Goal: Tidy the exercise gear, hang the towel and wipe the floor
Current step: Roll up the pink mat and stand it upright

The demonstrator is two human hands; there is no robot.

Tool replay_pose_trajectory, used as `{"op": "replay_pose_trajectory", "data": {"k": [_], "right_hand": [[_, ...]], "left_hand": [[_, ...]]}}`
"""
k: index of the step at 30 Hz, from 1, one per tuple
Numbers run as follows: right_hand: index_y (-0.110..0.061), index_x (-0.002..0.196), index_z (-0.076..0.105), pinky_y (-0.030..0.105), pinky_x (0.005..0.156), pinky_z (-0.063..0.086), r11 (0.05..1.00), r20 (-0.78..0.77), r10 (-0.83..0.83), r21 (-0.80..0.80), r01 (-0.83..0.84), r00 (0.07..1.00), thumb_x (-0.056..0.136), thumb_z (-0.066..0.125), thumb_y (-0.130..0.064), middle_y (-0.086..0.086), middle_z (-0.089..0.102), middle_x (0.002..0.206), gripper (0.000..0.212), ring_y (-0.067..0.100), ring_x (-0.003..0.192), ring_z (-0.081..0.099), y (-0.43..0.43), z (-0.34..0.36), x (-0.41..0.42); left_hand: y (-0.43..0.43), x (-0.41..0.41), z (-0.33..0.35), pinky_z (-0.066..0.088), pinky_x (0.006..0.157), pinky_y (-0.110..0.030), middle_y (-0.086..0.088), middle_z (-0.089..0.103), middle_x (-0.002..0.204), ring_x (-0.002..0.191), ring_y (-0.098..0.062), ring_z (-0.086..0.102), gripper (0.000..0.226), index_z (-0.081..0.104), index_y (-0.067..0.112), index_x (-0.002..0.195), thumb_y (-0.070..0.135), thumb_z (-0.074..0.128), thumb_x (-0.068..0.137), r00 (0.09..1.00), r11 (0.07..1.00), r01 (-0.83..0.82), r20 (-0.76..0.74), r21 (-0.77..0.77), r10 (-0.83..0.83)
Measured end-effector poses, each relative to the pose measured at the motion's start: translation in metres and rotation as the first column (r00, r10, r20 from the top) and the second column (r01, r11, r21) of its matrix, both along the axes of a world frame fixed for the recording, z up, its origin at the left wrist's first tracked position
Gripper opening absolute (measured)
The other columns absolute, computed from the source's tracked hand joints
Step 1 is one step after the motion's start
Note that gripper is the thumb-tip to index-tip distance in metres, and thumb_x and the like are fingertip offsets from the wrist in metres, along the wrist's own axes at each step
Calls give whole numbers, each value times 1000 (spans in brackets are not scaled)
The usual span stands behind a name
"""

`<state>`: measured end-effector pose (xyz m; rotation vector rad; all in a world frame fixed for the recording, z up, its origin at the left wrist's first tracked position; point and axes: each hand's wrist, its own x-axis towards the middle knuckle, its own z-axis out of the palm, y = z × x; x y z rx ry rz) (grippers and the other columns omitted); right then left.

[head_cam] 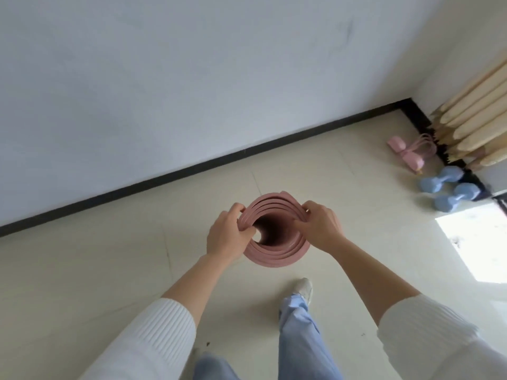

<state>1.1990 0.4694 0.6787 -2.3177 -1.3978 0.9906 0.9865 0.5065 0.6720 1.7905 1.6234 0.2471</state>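
- At the left, the white wall (164, 91) meets the tiled floor (96, 270) along a black skirting board (137, 187). This edge runs slanted behind the mat, and the floor before it gives open room for walking.
- The left hand (226, 237) has a closed grip on the left rim of the rolled yoga mat (274, 260); its fingers and thumb pinch the outer layers.
- The pink mat is in the middle, held upright and seen from its top end, so one looks down the hollow core. I cannot tell if its lower end touches the floor.
- The right hand (319, 229) takes the right rim in the same way, its grip closed on the layers.
- I judge that the mat is already rolled, but loosely, and is not yet put away. The hands seem to be tightening or evening the coil.
- At the right, a pink pedal puller (406, 156) and two blue dumbbells (439, 179) lie near the corner, just beside a bundle of wooden stakes (482, 124) that leans on the wall. This looks like the place for the gear.
- No towel and no wiping cloth are in view, so these two parts are probably still to do.
- Between the mat and the corner the floor is open, but the dumbbells and the stake tips make a tight edge there.
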Motion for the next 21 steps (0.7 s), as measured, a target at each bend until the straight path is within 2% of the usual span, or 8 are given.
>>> {"op": "replay_pose_trajectory", "data": {"k": [6, 10, 14, 18, 21], "right_hand": [[-16, 91, 58, 29, 53, 40, 992, -6, -116, 39, 116, 993, 78, 65, -28, 2, 61, 77, 18, 19, 65, 53, 35, 36, 173], [-19, 84, 56, 33, 54, 43, 978, 21, -183, 104, 180, 983, 78, 62, -28, 1, 58, 73, 12, 20, 63, 52, 64, 55, 272], [-21, 83, 58, 34, 57, 42, 968, 113, -224, 143, 208, 968, 79, 61, -33, -2, 55, 71, 13, 23, 69, 55, 95, 65, 368], [-20, 90, 61, 28, 53, 33, 958, 148, -263, 159, 239, 953, 81, 62, -30, -2, 56, 75, 14, 21, 71, 52, 134, 67, 458], [-22, 92, 58, 30, 65, 39, 949, 149, -304, 132, 286, 941, 83, 61, -32, -3, 57, 81, 14, 21, 77, 53, 170, 62, 520]], "left_hand": [[61, 178, 25, 40, 60, -26, 2, 63, 87, 77, -21, 59, 30, 52, 31, 105, 31, 66, 78, 992, 993, 121, 38, 18, -121], [102, 284, 42, 34, 53, -16, 4, 64, 89, 75, -16, 58, 28, 54, 27, 107, 28, 66, 82, 979, 982, 182, 81, 52, -185], [151, 385, 49, 40, 62, -23, 6, 64, 88, 80, -16, 60, 29, 55, 27, 108, 30, 65, 80, 959, 964, 255, 108, 77, -262], [210, 482, 48, 38, 58, -20, 11, 64, 85, 76, -13, 61, 26, 55, 29, 103, 31, 67, 80, 926, 935, 347, 134, 71, -354], [256, 552, 46, 38, 57, -21, 12, 63, 82, 74, -13, 61, 25, 56, 28, 102, 29, 67, 80, 909, 919, 391, 137, 42, -393]]}}
